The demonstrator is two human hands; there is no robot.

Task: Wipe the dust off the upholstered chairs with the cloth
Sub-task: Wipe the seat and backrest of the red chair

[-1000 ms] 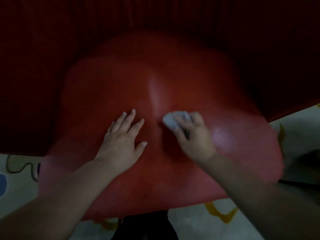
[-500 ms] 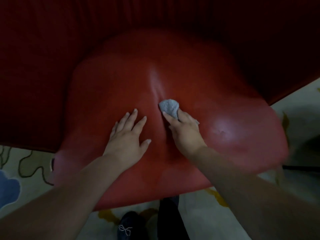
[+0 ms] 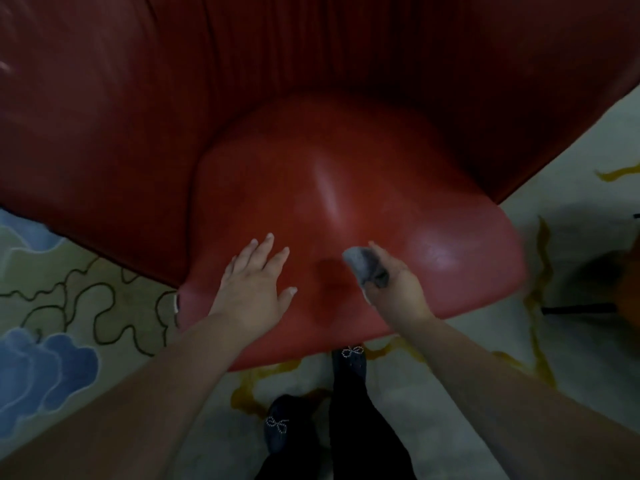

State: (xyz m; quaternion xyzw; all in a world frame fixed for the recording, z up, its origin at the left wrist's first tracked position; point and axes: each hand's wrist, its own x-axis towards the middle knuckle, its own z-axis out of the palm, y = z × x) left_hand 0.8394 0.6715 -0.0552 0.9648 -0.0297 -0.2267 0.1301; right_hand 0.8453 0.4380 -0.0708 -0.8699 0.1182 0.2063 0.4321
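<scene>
Underfoot, a pale rug (image 3: pixel 69 299) with blue cloud shapes meets the glossy red leather chair (image 3: pixel 346 209). Left hand (image 3: pixel 254 289) lies flat, fingers spread, on the rounded seat; right hand (image 3: pixel 394 282) pinches the crumpled grey cloth (image 3: pixel 362 263) just above it.

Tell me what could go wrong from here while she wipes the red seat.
The cloth is a small wad pinched in the right hand, so strokes may cover little and leave dusty strips on the chair seat. The left hand lies flat on the seat, so dust under it may be missed. The shoes stand on the patterned rug, where wiped dust may fall.
</scene>
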